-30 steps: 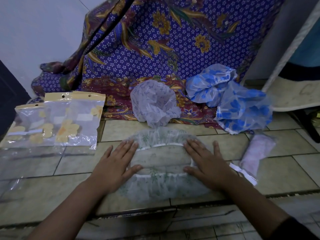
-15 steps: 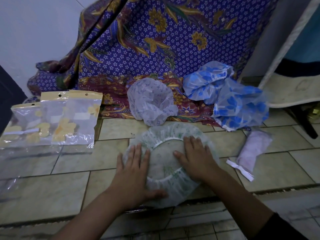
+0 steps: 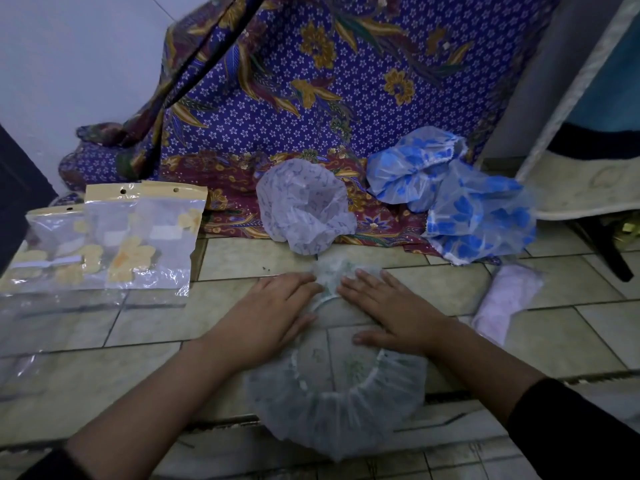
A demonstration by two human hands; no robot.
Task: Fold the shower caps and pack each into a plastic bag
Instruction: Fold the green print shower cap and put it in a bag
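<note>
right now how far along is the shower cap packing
Done: one pinkish cap looks bagged at the right. In hand: the left hand and right hand press the green-print cap flat on the floor, folding not finished. Left: the lilac cap and the blue caps lie loose by the cloth, and the printed bags on the left look unfilled.

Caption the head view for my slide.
Left hand and right hand press a translucent green-printed shower cap flat on the tiled floor.
</note>
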